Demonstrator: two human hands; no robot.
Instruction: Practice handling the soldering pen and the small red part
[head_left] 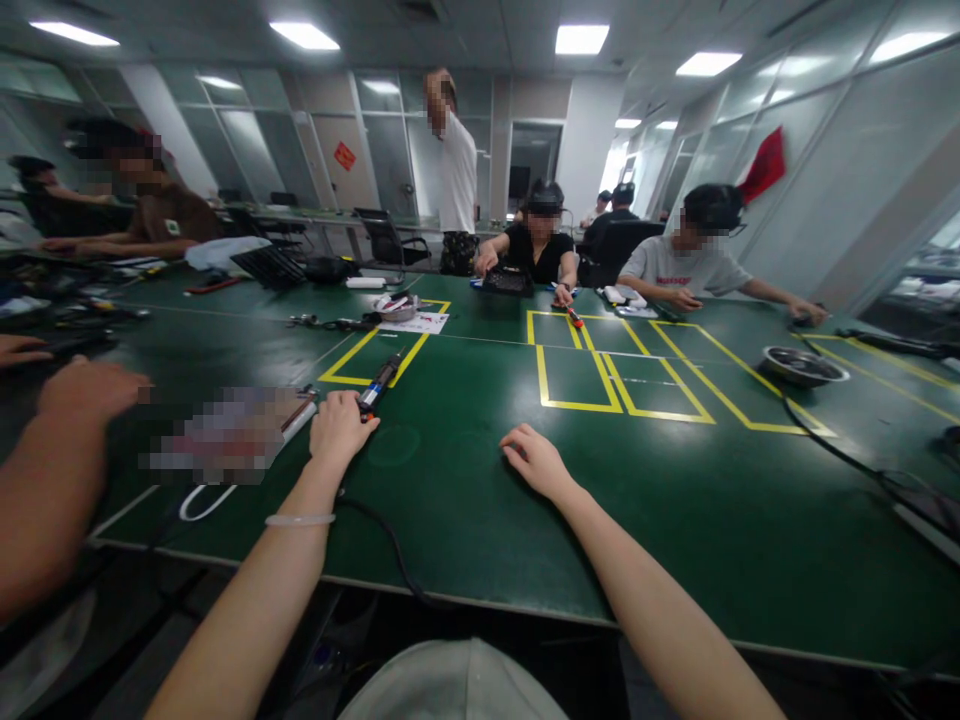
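My left hand [337, 428] rests on the green table, fingers curled and thumb pressed round the near end of a black-and-blue pen-shaped tool [382, 382]. Its thin tip points away from me to the right, and orange shows close to my thumb. What kind of tool it is, I cannot make out. A black cable [390, 540] runs from beneath my left wrist over the near edge. On the bare tabletop to the right lies my right hand [534, 460], fingers loosely bent and holding nothing. Left of my left hand is a blurred flat packet [232, 430].
Yellow tape outlines [581, 408] mark the table. Beyond the tool sits a round dish [397, 306] on white paper [427, 323]. A metal bowl [804, 366] stands at right beside a black cable [817, 440]. A co-worker's arm [52, 470] reaches in at left; people sit opposite.
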